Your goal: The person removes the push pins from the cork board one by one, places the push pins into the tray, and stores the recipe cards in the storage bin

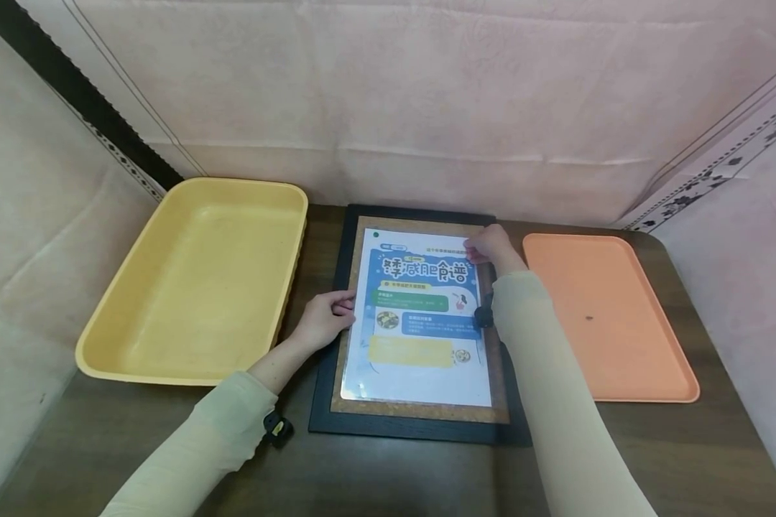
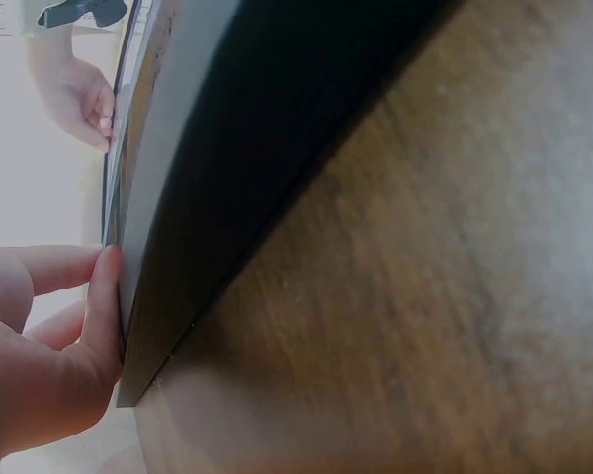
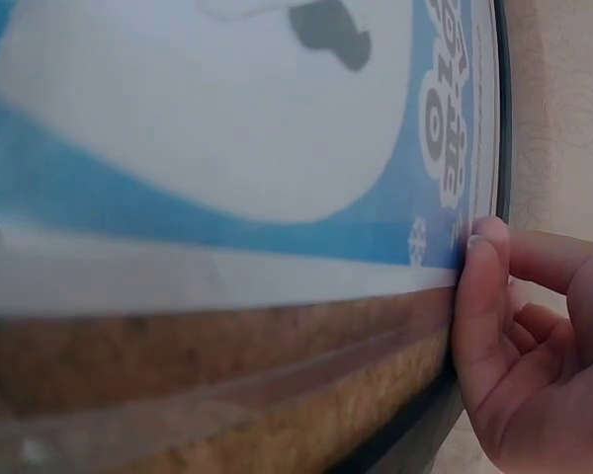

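Observation:
A laminated printed sheet (image 1: 420, 382) in blue, green and yellow lies on a black-framed cork board (image 1: 420, 411). A small green round pin (image 1: 376, 234) marks the sheet's top left corner. At the left edge my left hand (image 1: 328, 316) pinches the sheet's rim between thumb and bent fingers; the left wrist view shows these fingertips (image 2: 107, 259) close over the black frame (image 2: 193, 178). My right hand (image 1: 491, 249) is at the top right corner, thumb and forefinger brought together on the sheet (image 3: 208, 262). I cannot tell what lies between them.
A deep yellow tray (image 1: 194, 287) stands left of the board. To the right lies a flat orange tray (image 1: 611, 316) with a small dark spot. Pale pink cloth (image 1: 414, 93) hangs behind the brown table (image 1: 375, 474) and along both sides.

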Demonstrator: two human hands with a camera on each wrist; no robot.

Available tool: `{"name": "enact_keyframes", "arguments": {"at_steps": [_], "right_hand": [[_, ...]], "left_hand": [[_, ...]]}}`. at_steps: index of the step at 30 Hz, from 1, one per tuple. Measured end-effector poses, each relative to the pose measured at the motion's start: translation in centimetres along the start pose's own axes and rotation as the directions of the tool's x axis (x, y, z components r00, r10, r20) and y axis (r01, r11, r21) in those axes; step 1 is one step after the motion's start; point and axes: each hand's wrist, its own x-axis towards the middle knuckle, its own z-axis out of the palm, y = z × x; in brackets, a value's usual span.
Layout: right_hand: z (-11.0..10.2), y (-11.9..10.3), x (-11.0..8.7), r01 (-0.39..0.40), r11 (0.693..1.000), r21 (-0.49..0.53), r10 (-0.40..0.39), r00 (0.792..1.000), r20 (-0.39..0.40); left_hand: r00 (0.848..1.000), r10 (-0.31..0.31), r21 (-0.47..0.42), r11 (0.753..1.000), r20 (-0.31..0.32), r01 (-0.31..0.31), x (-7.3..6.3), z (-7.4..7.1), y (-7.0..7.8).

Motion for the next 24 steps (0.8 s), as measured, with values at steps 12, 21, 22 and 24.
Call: {"name": "enact_keyframes", "arguments": {"at_steps": [12,21,22,24], "right_hand": [[-0.1,-0.1,-0.7,0.021,0.999,-0.039,-0.021,1.000,0.012],[-0.6,-0.1,-1.3,0.041,0.999,-0.018,-0.040,0.998,0.053],[-0.7,0.0,-1.4,0.038,0.999,-0.012,-0.037,0.998,0.057],[-0.9,0.1,-1.3,0.032,0.999,0.002,-0.032,0.997,0.064]], "left_hand": [[1.000,0.008,0.005,1.000,0.001,-0.008,0.1,-0.1,-0.1],[1.000,0.013,0.003,1.000,0.011,-0.013,0.1,-0.1,-0.1],[1.000,0.014,0.003,1.000,0.012,-0.014,0.1,-0.1,-0.1],[1.000,0.014,0.005,1.000,0.012,-0.014,0.1,-0.1,0.0]]}}
